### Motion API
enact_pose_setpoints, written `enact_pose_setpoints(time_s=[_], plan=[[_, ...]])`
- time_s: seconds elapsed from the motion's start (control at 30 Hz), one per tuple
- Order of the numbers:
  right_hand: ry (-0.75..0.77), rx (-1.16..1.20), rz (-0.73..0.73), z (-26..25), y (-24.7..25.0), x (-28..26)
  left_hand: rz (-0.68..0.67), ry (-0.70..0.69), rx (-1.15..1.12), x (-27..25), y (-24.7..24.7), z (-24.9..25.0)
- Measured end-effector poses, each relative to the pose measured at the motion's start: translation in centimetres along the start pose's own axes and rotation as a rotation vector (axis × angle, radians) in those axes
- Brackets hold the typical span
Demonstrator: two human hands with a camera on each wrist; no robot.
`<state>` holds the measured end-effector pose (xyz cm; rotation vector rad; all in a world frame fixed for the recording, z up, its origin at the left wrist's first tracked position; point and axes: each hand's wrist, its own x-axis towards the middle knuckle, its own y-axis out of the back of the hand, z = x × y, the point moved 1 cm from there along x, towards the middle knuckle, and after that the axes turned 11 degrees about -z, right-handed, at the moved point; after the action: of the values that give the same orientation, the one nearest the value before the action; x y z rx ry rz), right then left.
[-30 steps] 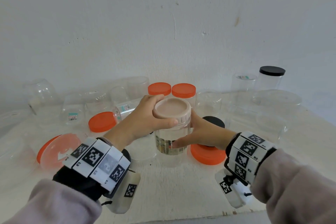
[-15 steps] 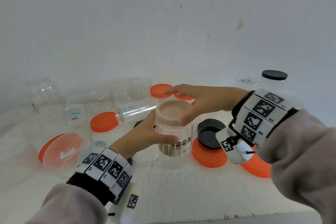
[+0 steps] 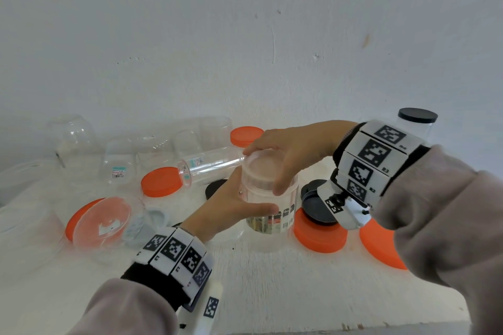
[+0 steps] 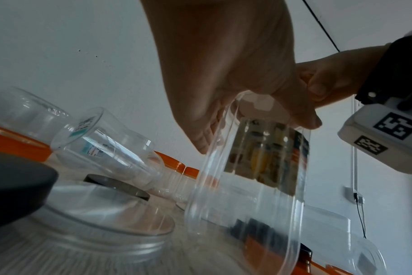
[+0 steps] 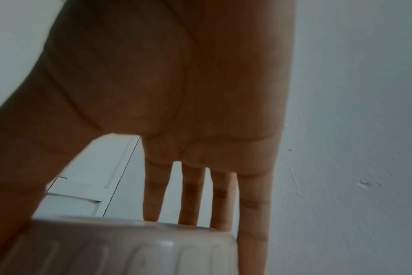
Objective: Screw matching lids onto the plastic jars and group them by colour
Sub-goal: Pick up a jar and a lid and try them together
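Note:
A clear plastic jar (image 3: 272, 215) with a printed label stands upright at the table's middle, a translucent whitish lid (image 3: 261, 168) on its mouth. My left hand (image 3: 231, 207) grips the jar's body from the left, thumb across the front. My right hand (image 3: 291, 152) comes over from the right and holds the lid, thumb on the near rim and fingers over the far rim. The left wrist view shows the jar (image 4: 247, 186) from below with my left hand's fingers (image 4: 223, 83) round it. In the right wrist view the ribbed lid (image 5: 120, 249) sits under my fingers (image 5: 193, 195).
Loose orange lids (image 3: 319, 235) (image 3: 381, 247) (image 3: 160, 181) and black lids (image 3: 317, 207) lie around the jar. Several clear jars lie at left, one long (image 3: 209, 168), one orange-lidded (image 3: 100, 220). A black-lidded jar (image 3: 416, 122) stands back right, an orange-lidded one (image 3: 246, 136) behind.
My left hand dropped from the lid to the jar's body. My right hand left the jar's lower side, swung up and over, and now holds the lid from above.

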<state>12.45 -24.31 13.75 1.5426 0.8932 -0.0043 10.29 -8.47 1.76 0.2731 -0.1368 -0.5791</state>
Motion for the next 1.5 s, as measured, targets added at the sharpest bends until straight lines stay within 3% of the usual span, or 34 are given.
enact_pose_setpoints(time_s=[0.47,0.63,0.9,1.17,1.4,1.5], plan=[[-0.201,-0.144,0.070,-1.1,-0.2,0.6,0.033,-0.011,0.036,0.2,-0.1,-0.5],[-0.085,-0.052,-0.067,-1.4,0.6,-0.2,0.024,-0.017,0.031,0.1,-0.2,-0.6],[-0.178,-0.136,0.048,-1.5,0.3,0.4,0.037,-0.013,0.027,0.3,-0.1,-0.8],[-0.079,-0.070,-0.035,-1.5,1.0,-0.3,0.023,-0.020,0.046,0.2,-0.2,-0.5],[-0.162,-0.141,0.056,-1.2,0.6,0.2,0.021,-0.022,0.041,0.1,-0.3,-0.4],[-0.135,-0.090,0.018,-0.9,0.6,0.3,0.023,-0.015,0.051,0.1,-0.4,-0.3]])
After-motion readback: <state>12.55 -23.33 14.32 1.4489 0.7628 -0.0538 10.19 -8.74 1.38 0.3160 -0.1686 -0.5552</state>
